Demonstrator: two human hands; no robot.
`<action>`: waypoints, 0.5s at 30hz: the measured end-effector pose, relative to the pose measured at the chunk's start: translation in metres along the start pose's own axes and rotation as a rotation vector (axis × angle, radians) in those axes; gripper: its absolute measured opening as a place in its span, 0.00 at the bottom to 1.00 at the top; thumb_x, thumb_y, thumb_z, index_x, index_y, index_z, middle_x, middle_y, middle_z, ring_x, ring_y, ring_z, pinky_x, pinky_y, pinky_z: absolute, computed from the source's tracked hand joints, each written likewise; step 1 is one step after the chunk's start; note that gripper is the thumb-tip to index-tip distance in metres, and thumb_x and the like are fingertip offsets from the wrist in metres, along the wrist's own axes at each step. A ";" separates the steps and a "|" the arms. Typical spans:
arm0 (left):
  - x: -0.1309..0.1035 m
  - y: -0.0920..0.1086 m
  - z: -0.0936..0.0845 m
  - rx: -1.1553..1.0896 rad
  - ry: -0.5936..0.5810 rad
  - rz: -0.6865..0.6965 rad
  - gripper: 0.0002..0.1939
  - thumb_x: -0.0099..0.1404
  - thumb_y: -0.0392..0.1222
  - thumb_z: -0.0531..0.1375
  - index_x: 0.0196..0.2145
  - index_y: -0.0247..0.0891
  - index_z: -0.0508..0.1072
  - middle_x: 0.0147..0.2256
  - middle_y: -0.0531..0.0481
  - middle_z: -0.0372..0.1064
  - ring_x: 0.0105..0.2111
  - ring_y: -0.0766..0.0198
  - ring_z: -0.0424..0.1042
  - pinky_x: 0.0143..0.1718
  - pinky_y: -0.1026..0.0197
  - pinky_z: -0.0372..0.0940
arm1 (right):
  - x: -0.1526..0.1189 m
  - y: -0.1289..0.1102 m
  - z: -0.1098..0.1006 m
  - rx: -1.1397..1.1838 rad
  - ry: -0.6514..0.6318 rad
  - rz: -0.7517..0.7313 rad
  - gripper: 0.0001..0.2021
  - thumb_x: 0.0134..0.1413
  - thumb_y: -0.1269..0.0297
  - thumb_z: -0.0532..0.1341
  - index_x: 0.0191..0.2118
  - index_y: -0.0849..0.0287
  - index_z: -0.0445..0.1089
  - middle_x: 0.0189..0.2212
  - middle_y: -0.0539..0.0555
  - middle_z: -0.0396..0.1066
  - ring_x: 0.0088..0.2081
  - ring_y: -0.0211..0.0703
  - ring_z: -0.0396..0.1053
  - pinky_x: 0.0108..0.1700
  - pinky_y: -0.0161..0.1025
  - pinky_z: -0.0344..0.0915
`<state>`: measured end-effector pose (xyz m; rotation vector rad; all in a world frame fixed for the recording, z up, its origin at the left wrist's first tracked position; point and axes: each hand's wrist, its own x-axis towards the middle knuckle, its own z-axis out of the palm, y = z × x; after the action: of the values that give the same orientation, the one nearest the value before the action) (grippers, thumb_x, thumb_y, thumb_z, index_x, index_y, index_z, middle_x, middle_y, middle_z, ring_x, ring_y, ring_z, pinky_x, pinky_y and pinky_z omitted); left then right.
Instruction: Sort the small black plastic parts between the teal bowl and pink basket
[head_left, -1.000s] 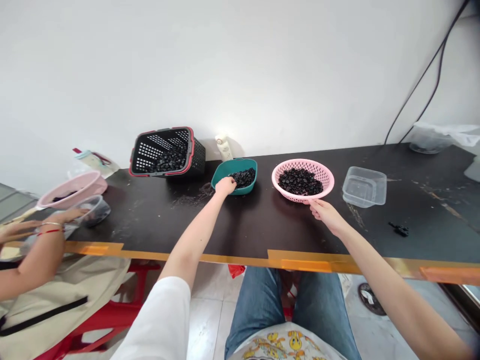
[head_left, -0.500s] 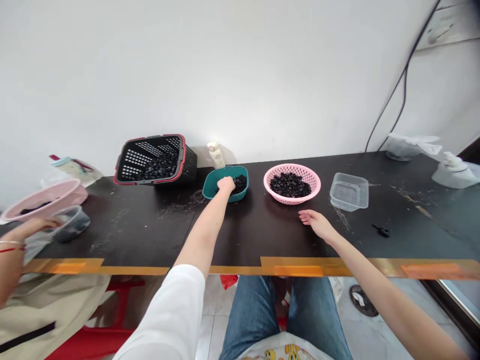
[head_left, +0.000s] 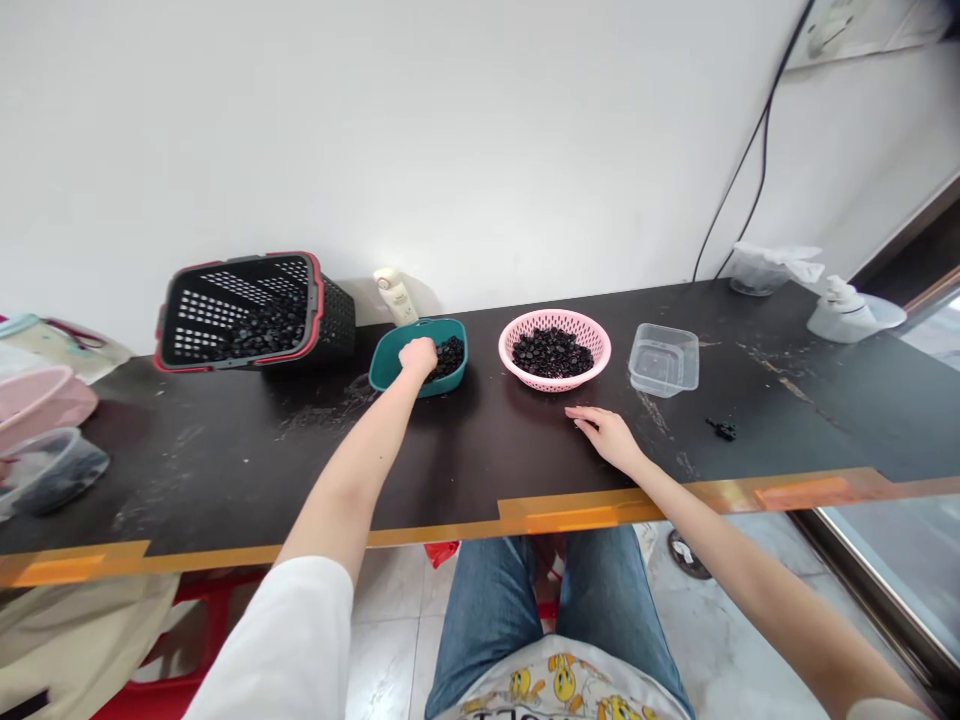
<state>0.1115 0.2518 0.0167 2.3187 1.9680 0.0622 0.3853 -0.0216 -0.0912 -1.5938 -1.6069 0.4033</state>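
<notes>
My left hand [head_left: 418, 354] reaches into a teal basin [head_left: 382, 363], its fingers curled down beside small black pieces [head_left: 448, 357]; what they hold, if anything, is hidden. Palm down, my right hand [head_left: 606, 433] is over the black table just in front of a pink perforated basket [head_left: 598, 340]. Its fingers are stretched out with the thumb apart, and nothing shows in them. Many small, shiny black pieces [head_left: 553, 352] lie in that basket. To its right stands a clear plastic container [head_left: 663, 360].
A black basket with a red rim [head_left: 341, 320] holds more black pieces at the left. Behind the teal basin stands a cream bottle [head_left: 396, 298]. Small black bits [head_left: 722, 430] lie at the right. A co-worker's clear tub [head_left: 64, 470] and pink basin [head_left: 52, 405] are far left.
The view has swung to the right, so everything sits further left. My left hand stays in the teal basin. My right hand has turned more palm down near the pink basket.
</notes>
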 end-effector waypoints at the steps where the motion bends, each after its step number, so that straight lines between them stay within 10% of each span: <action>1: -0.005 0.001 -0.005 -0.007 0.035 0.014 0.10 0.59 0.39 0.59 0.39 0.35 0.72 0.45 0.38 0.70 0.47 0.49 0.69 0.46 0.52 0.64 | 0.001 0.000 -0.002 0.059 0.015 0.037 0.14 0.58 0.66 0.54 0.47 0.56 0.71 0.45 0.55 0.74 0.49 0.45 0.70 0.56 0.50 0.61; 7: -0.089 0.022 -0.001 -0.659 0.360 0.395 0.14 0.65 0.45 0.54 0.47 0.40 0.66 0.43 0.48 0.69 0.38 0.65 0.69 0.45 0.61 0.64 | 0.014 -0.031 0.001 0.771 0.119 0.260 0.16 0.53 0.55 0.60 0.44 0.58 0.61 0.46 0.61 0.73 0.45 0.45 0.73 0.50 0.49 0.65; 11: -0.149 0.038 0.054 -1.223 -0.202 0.530 0.14 0.60 0.50 0.59 0.36 0.37 0.68 0.33 0.51 0.68 0.33 0.67 0.69 0.39 0.62 0.67 | 0.037 -0.073 0.036 1.062 0.072 0.329 0.14 0.46 0.56 0.66 0.35 0.58 0.64 0.40 0.57 0.75 0.41 0.43 0.73 0.46 0.43 0.67; 15: -0.157 0.035 0.100 -1.574 -0.365 0.292 0.18 0.54 0.50 0.64 0.35 0.38 0.64 0.33 0.53 0.67 0.30 0.70 0.70 0.39 0.61 0.69 | 0.058 -0.091 0.082 1.111 0.126 0.368 0.15 0.40 0.57 0.69 0.35 0.58 0.73 0.35 0.51 0.75 0.33 0.35 0.70 0.39 0.35 0.67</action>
<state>0.1301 0.0865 -0.0737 1.2872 0.7182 0.7883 0.2726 0.0454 -0.0575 -0.9693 -0.7013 1.1232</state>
